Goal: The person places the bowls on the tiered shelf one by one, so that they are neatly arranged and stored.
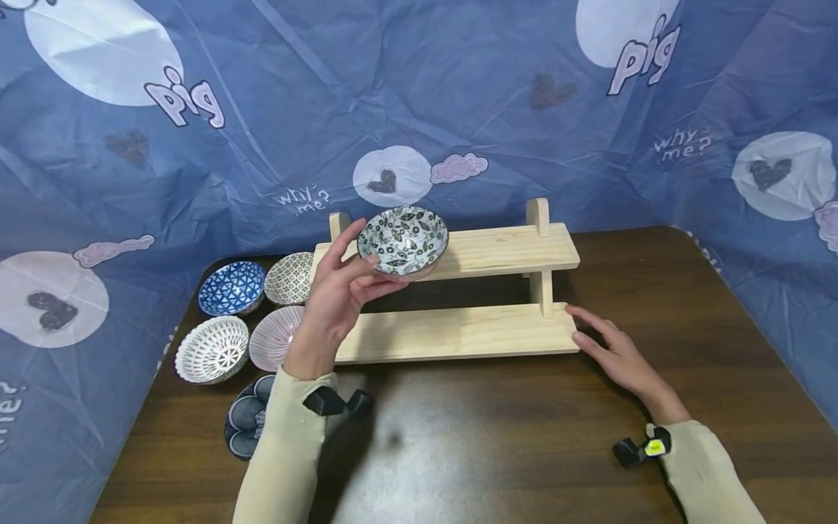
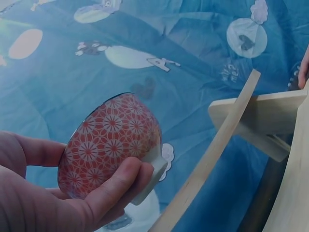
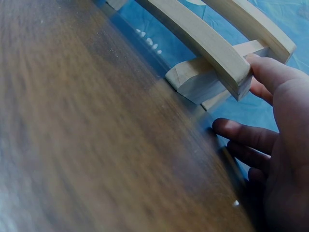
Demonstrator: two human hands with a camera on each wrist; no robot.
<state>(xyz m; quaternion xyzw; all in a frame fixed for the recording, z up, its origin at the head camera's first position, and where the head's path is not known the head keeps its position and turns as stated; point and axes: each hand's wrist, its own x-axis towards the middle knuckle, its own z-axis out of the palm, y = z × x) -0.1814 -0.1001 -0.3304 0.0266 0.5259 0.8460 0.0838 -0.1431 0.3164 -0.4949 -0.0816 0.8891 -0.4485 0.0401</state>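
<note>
Left hand [image 1: 334, 302] grip pinches the floral ceramic bowl [image 1: 403, 241] by rim and foot, judged rigid, glazed-slick, breakable; right hand [image 1: 615, 353] lies flat-fingered, steadying the wooden rack [image 1: 497, 251].

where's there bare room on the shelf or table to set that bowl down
The upper shelf is bare right of the leaf-patterned bowl that the left hand holds. The lower shelf is bare along its length, up to the right hand at its right end. The table in front is open. It is crowded at the left, where five bowls cluster.
</note>
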